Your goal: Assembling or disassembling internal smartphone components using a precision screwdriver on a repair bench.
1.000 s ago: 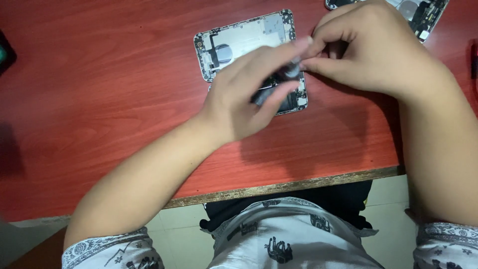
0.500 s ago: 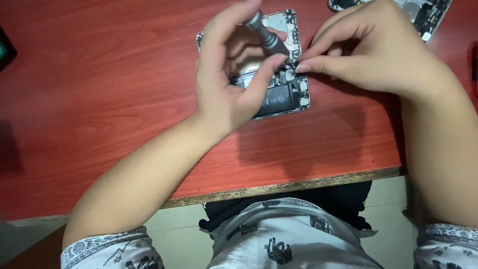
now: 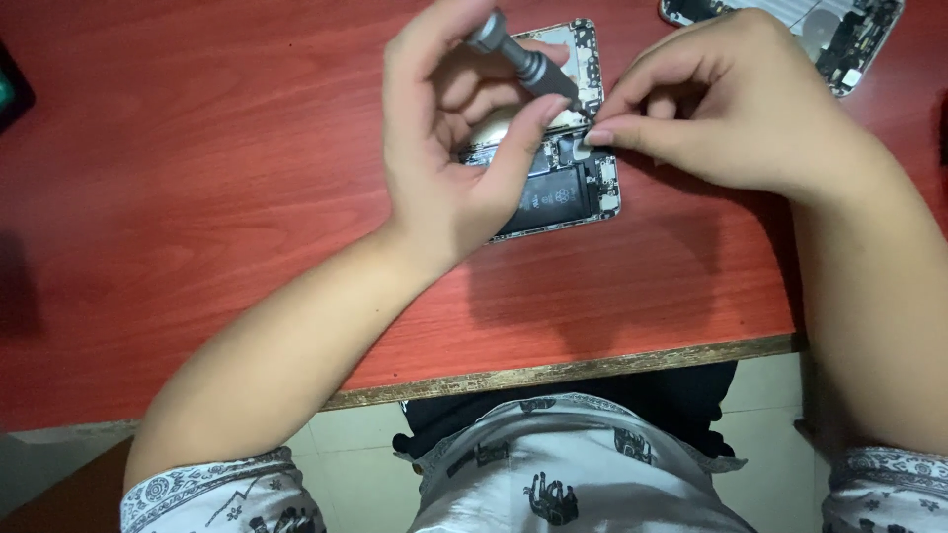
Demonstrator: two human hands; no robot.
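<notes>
Two hands worked a small screwdriver on an opened phone lying on the red bench.

The left hand [image 3: 449, 148] gripped the grey screwdriver [image 3: 523, 61] between thumb and fingers, tip angled down at the opened phone [image 3: 563, 192]. The right hand [image 3: 721, 109], just right of the phone, was pinched shut on its upper edge, steadying it. To my eye the driver wanted to stand upright on the screw, pressed lightly. The phone's black rectangular battery carried a pale label. A second opened phone [image 3: 839, 35] lay beyond it, up right on the bench [image 3: 197, 197].
</notes>
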